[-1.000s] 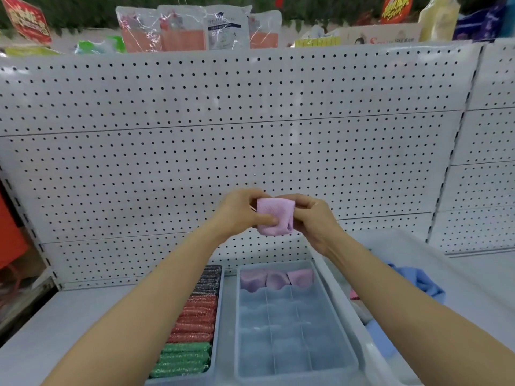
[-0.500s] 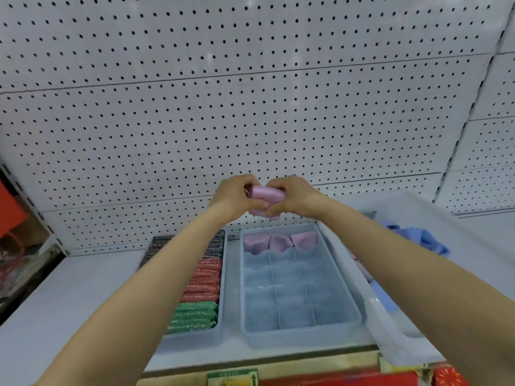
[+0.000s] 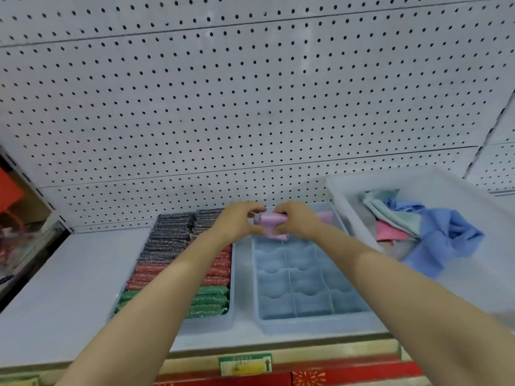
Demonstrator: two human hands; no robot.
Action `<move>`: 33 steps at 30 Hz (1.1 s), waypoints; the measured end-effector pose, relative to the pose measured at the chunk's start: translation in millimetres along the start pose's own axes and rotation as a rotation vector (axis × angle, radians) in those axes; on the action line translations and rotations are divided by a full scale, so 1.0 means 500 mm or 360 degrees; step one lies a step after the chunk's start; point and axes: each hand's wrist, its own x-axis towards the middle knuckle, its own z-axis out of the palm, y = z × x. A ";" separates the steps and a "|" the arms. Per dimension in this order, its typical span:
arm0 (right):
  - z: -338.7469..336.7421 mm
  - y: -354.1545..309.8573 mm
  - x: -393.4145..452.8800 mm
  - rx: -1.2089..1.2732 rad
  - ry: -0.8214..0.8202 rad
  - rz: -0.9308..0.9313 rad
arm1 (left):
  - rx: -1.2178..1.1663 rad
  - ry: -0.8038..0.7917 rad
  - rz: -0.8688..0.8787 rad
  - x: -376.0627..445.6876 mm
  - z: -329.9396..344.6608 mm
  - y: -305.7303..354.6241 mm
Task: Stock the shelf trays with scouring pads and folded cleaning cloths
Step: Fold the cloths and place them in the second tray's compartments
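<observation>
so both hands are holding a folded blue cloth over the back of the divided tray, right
Not quite: the cloth is pink, not blue. The head view shows the left hand and the right hand holding a folded pink cloth over the back of the divided tray. The blue cloths lie in the white bin at right.

The divided tray (image 3: 306, 288) lies open from above, its front compartments unfilled; the white bin (image 3: 342, 196) crowds its right side, the scouring-pad tray (image 3: 231, 319) its left. The pegboard (image 3: 250, 107) closes off the back.
</observation>
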 end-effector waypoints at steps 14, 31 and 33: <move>0.108 0.018 0.057 -0.0452 -0.0236 -0.0017 | 0.0905 -0.0029 0.0104 0.026 0.042 -0.014; -0.033 0.011 -0.059 -0.0421 0.0106 -0.0131 | 0.1134 -0.0099 0.0115 0.077 0.005 0.092; -0.077 0.027 -0.081 -0.0479 0.0215 -0.0097 | 0.1144 -0.0074 0.0166 0.089 -0.003 0.135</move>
